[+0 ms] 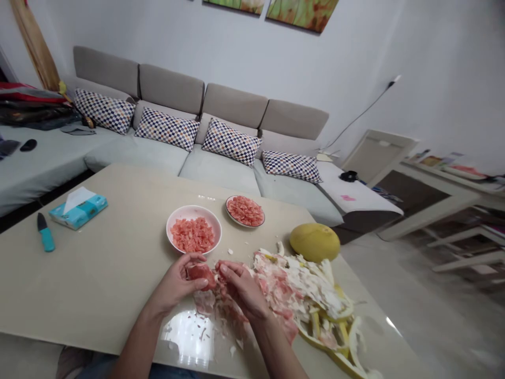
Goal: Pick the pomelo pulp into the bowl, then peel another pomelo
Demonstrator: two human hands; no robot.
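Observation:
My left hand [178, 281] and my right hand [241, 287] meet over the beige table [98, 263], both pinched on one pink pomelo segment [201, 272]. Just beyond them stands a white bowl [193, 230] filled with pink pomelo flesh. A second, smaller dish [245, 211] of flesh sits farther back. To the right of my right hand lies a heap of white pith and yellow peel [315, 300]. A whole yellow pomelo [314, 242] rests behind that heap.
A teal-handled knife [44, 232] and a blue tissue pack [78, 208] lie at the table's left side. A grey sofa [213, 168] with checked cushions runs behind the table. Shelving [453, 210] stands at the right over pale floor.

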